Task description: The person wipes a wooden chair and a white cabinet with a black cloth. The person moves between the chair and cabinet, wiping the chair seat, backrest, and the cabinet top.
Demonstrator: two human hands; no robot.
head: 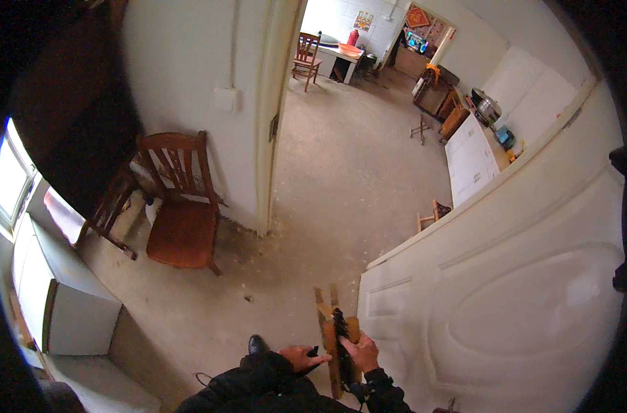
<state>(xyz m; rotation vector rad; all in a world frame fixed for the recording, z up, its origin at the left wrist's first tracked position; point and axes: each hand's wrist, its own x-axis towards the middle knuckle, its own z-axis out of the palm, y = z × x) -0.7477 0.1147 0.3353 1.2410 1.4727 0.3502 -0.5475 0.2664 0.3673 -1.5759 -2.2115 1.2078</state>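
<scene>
A folded wooden stool (331,356) with dark webbing or cord between its slats is upright in front of me. My right hand (364,353) grips its right side, fingers over the dark strip. At the left my left hand (299,357) is curled around a small black object (312,353) too blurred to name. One finger of that hand reaches to the stool's left slat and appears to touch it. Below the hands, the stool's lower end meets my dark clothing. My black shoe (258,344) shows on the floor at the left.
A white panelled door (499,310) stands to my right, beside the doorway. To the left are a brown wooden chair (182,232) and a white cabinet (81,315). Through the doorway I see a low white cupboard (473,155), another chair (307,59) and a concrete floor (339,170).
</scene>
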